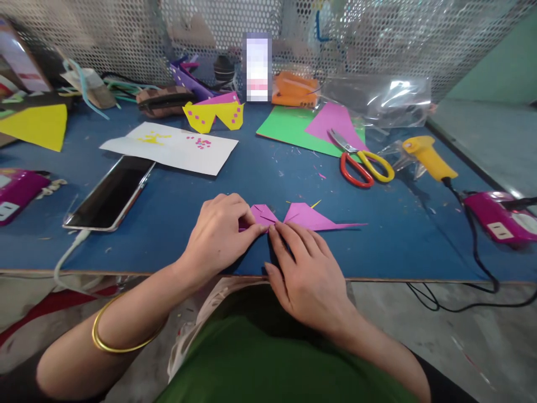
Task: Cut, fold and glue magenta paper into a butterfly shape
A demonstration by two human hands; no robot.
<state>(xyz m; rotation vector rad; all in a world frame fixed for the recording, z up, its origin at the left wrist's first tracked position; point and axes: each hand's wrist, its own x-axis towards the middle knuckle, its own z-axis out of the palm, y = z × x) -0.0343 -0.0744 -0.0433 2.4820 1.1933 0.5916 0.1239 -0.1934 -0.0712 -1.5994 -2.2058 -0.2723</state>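
Observation:
A pink paper cut-out (308, 217), with two raised lobes and a long thin point to the right, lies folded near the table's front edge. My left hand (220, 232) is closed on its left part, the thumb pressing the paper near the middle. My right hand (312, 271) is open, its stretched fingertips resting on the cut-out's lower middle and its thumb apart to the left. Part of the paper is hidden under both hands. Small yellow slivers stick out just behind the right lobe.
Scissors (356, 159) lie on green paper (287, 126) and pink paper (335, 124). At right is a yellow glue gun (428, 157) with its black cord. A charging phone (115, 193), white paper (168, 148) and a yellow paper mask (213, 115) stand left and behind.

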